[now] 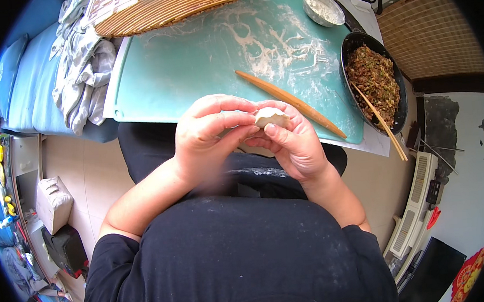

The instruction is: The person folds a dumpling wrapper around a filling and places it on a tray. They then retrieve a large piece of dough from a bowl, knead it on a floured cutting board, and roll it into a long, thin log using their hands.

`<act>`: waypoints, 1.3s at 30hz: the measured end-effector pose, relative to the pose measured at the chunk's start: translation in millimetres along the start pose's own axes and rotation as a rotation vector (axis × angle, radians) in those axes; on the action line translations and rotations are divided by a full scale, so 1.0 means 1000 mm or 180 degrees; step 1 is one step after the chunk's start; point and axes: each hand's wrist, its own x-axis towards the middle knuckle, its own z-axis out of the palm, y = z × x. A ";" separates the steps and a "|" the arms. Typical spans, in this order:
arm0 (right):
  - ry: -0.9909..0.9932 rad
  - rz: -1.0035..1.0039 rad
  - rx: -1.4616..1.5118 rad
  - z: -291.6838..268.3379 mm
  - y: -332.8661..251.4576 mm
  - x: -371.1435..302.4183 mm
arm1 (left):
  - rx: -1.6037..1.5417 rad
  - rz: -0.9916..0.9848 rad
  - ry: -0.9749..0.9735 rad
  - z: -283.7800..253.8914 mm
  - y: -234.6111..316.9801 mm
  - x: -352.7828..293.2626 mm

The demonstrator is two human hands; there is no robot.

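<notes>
Both my hands meet at the near edge of the green mat, around a small white dumpling (272,117) with a wavy edge. My left hand (213,128) pinches its left side between thumb and fingers. From the other side my right hand (294,139) holds it, thumb on the near face and fingers behind, mostly hidden. Just beyond the right hand a tapered wooden rolling pin (289,103) lies slantwise on the floury mat (186,71). To the right stands a black pan of minced filling (373,83), with a pair of chopsticks (383,121) resting across its near rim.
At the far right of the table is a bowl of flour (323,9). A round woven tray (176,12) overhangs the mat's far left. Rumpled grey cloth (87,66) lies by the blue sofa (29,81). A white radiator (414,206) stands low on the right.
</notes>
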 end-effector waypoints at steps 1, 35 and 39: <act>0.0018 0.0005 -0.0024 0.000 0.000 0.000 | 0.0065 0.0058 0.0007 0.000 0.000 0.000; 0.0093 0.0319 -0.0302 -0.004 0.001 -0.002 | 0.0494 0.0379 -0.0559 -0.006 -0.009 0.002; 0.0070 0.0281 -0.0105 -0.005 0.000 0.001 | 0.0227 0.0298 -0.0477 -0.005 -0.008 0.001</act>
